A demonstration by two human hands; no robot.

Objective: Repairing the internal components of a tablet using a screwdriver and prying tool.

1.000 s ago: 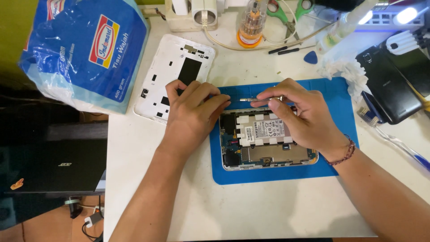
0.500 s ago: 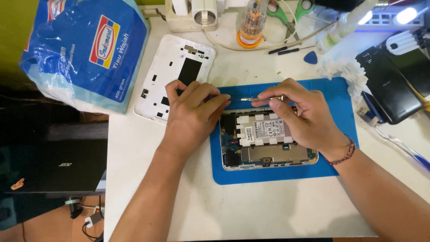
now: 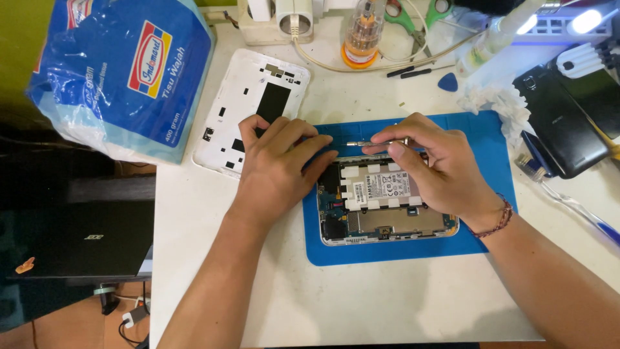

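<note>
1. Where the white table (image 3: 361,304) has bare room near its front edge, a blue mat (image 3: 487,145) lies flat on it, and an opened tablet (image 3: 387,213) lies on the mat with its insides showing.
2. The left hand (image 3: 278,171) rests on the left end of the tablet. Its fingers are close together and bent down over the top left corner, pressing there. I cannot tell if it pinches anything.
3. The right hand (image 3: 433,171) lies over the right top part of the tablet. Its finger and thumb are pinched on a thin screwdriver (image 3: 374,143), which lies almost flat, with its metal tip pointing left toward the left hand's fingertips.
4. A white back cover (image 3: 248,103) with black holes lies on the table just left of the mat, partly under the left hand.
5. A big blue bag of tissues (image 3: 116,71) sits at the far left corner of the table and hangs past the edge.
6. At the back of the table are a white power strip (image 3: 284,19), an orange and clear screwdriver holder (image 3: 361,29), green scissors (image 3: 403,16) and a small blue pick (image 3: 447,81).
7. A crumpled white tissue (image 3: 497,100) lies just at the mat's top right corner.
8. A black phone (image 3: 562,126) lies to the right, near a bright lamp (image 3: 575,22).
9. Left of the table, lower down, a shut black laptop (image 3: 71,239) sits in the dark.
</note>
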